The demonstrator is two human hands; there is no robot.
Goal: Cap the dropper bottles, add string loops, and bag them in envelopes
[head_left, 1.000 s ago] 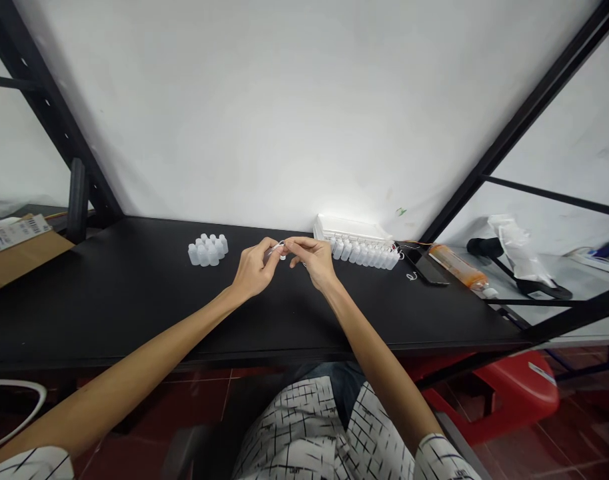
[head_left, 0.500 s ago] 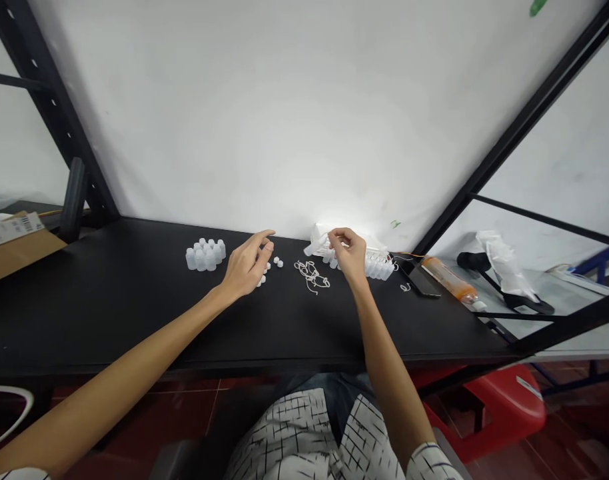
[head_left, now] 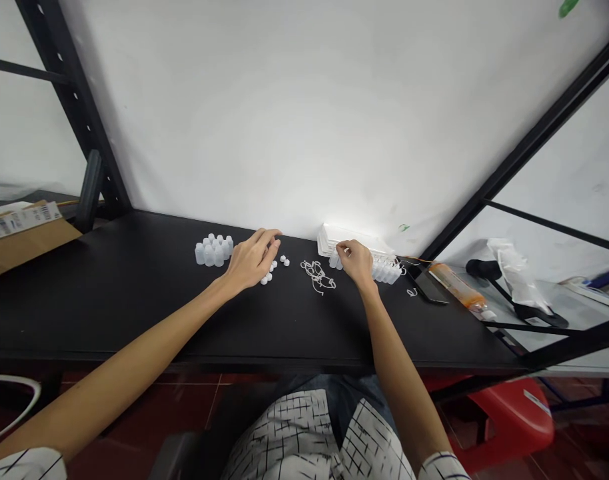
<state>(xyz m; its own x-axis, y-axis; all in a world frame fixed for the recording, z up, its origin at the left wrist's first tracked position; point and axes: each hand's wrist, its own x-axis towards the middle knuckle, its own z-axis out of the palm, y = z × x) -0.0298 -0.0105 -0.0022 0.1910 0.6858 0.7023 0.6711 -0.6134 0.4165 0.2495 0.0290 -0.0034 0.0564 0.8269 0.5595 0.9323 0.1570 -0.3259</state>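
Observation:
My left hand [head_left: 254, 258] hovers over the black table with its fingers apart and nothing held. Small white caps [head_left: 270, 272] lie beside and below its fingertips. To its left stands a cluster of several translucent white bottles [head_left: 214, 252]. My right hand [head_left: 354, 259] pinches something at the left end of a row of small bottles [head_left: 386, 272] with loops; what the fingertips grip is too small to make out. White strings [head_left: 317, 275] lie tangled between my hands.
Behind the bottle row lies a white stack [head_left: 352, 235] against the wall. A phone [head_left: 431, 288] and an orange-ended bottle [head_left: 457, 287] are on the right. At far left sits a cardboard box [head_left: 29, 243]. A red stool [head_left: 514, 413] stands below the table.
The bottle that hung from my right hand's fingers is now down at the row's left end. My left hand stays near the caps, more of which show. The view has shifted slightly.

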